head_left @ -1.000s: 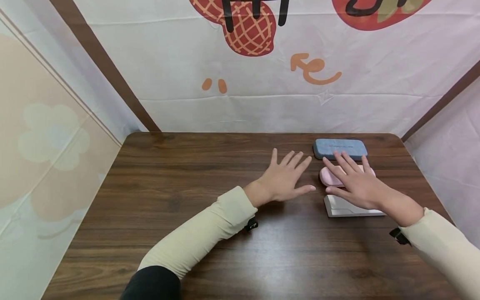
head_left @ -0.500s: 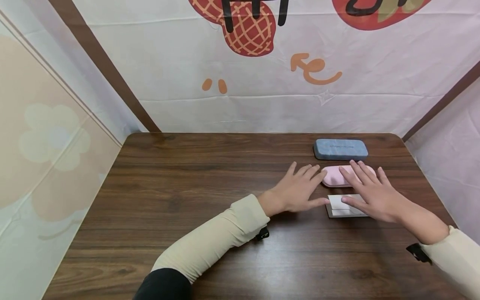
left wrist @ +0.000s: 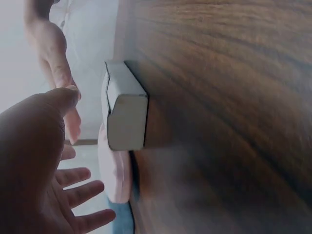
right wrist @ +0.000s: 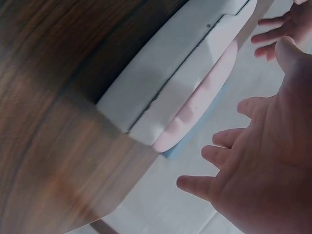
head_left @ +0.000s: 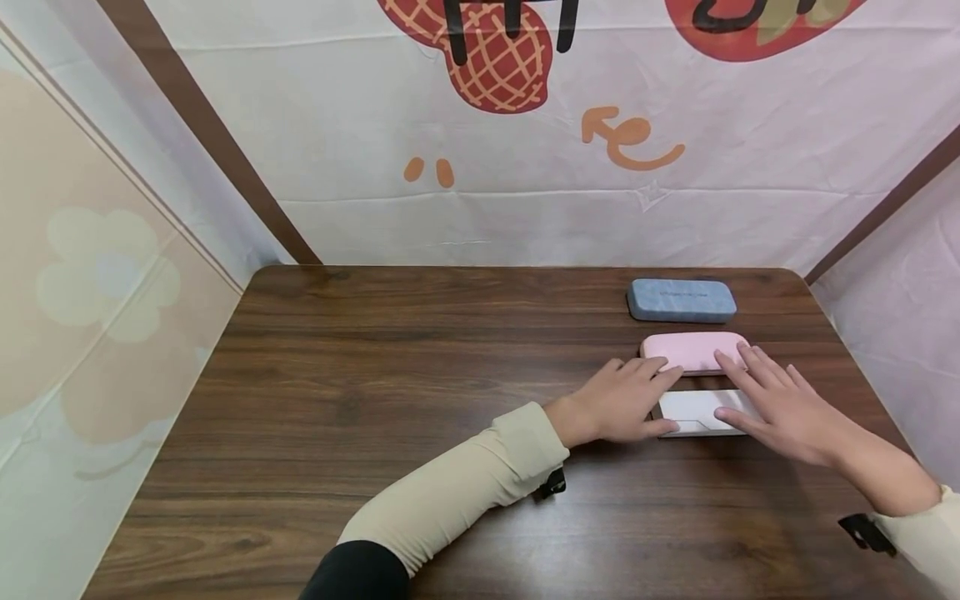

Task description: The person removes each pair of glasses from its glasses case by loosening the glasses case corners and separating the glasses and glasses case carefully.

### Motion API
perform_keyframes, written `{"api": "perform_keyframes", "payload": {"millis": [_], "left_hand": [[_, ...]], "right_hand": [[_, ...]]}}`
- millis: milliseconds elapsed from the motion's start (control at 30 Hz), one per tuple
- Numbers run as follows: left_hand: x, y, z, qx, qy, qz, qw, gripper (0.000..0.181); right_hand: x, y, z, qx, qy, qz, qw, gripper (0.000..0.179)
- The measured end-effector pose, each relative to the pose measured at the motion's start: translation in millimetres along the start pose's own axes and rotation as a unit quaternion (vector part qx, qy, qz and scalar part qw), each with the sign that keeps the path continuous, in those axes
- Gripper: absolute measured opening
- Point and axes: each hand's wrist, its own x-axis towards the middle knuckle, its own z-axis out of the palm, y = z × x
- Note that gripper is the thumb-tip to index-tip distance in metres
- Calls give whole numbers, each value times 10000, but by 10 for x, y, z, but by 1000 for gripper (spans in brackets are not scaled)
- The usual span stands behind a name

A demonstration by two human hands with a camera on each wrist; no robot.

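Note:
Lying flat on the table, a white case (head_left: 697, 410) with a flap seam sits between my two hands. My left hand (head_left: 622, 400) hovers by its left end with fingers spread and thumb out. Over its right end is my right hand (head_left: 795, 412), fingers extended, covering that end in the head view. Just behind lies a pink case (head_left: 690, 350), and farther back a blue case (head_left: 681, 300). In the left wrist view a gap shows between my left fingers and the white case (left wrist: 127, 122). The right wrist view likewise shows the right hand (right wrist: 263, 151) apart from the cases.
The cases line up in a column on the right side of the dark wooden table (head_left: 337, 375). A printed white cloth (head_left: 360, 125) hangs behind the table's back edge, and more cloth hangs at both sides.
Both hands have moved toward the front and right. My left hand has come up to the white case's left end; my right hand has slid off the pink case's middle. The cases look unmoved.

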Motion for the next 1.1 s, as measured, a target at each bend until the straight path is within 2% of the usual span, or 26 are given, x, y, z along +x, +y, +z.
{"api": "perform_keyframes", "payload": {"millis": [167, 433, 833, 1100], "left_hand": [[11, 30, 50, -188, -84, -42, 9998, 77], [63, 64, 145, -192, -61, -71, 9998, 79], [125, 127, 259, -325, 24, -32, 9995, 77], [132, 178, 269, -255, 139, 32, 9996, 73]], "right_hand": [[-56, 91, 28, 28, 29, 114, 9999, 78], [-109, 206, 92, 163, -105, 315, 9993, 75], [-151, 315, 187, 231, 8, 13, 9997, 86], [-126, 371, 251, 214, 96, -155, 9996, 77]]}}
